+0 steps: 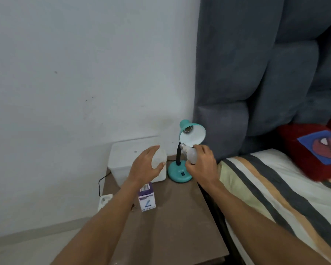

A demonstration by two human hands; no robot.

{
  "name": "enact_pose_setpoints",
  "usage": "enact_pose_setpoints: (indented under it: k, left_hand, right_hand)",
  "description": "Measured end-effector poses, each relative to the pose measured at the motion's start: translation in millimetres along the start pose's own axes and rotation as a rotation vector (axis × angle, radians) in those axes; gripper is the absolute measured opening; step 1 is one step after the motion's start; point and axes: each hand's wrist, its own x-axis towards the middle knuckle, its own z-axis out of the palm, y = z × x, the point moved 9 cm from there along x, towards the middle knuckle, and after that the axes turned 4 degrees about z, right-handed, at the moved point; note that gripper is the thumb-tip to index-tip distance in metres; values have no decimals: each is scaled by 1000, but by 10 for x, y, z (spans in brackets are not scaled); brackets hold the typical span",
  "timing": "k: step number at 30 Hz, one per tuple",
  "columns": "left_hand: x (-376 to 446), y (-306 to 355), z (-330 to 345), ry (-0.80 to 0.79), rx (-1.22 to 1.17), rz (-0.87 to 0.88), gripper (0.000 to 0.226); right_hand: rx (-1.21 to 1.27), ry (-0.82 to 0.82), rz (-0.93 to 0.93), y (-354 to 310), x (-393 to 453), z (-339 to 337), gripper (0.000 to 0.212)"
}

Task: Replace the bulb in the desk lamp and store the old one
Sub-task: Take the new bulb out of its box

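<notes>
Brown nightstand by bed; right hand fingers grip bulb, left hand fingers apart.

**Bedside corner, plain wall**

A white wall is filling the left side, meeting pale floor below. A grey padded headboard is rising on the right above a striped bed. A brown bench is standing between wall and bed, under soft, even light.

Bare forearms, left hand, right hand
</notes>
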Motion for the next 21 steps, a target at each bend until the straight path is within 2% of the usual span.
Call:
enact_pose_setpoints:
  k: [5,10,13,18,21]
  left_hand:
    - [-631,-377,60,23,-26,-105,73]
    - [-994,-827,330,-41,-117,-270,97]
    - [-1097,-972,473,-51,-196,-336,95]
    - [-1157,-1141,636,-12,-371,-434,92]
    - [-1148,-1155,652,1,-409,-442,92]
  right_hand:
    - [-55,-158,92,133,-435,478,58]
    - [-144,-288,170,378,-706,1004,46]
    - [-72,-309,208,493,-785,1257,40]
    - [-183,-398,328,610,-797,1582,33]
    - [-150,-430,341,624,-777,1759,29]
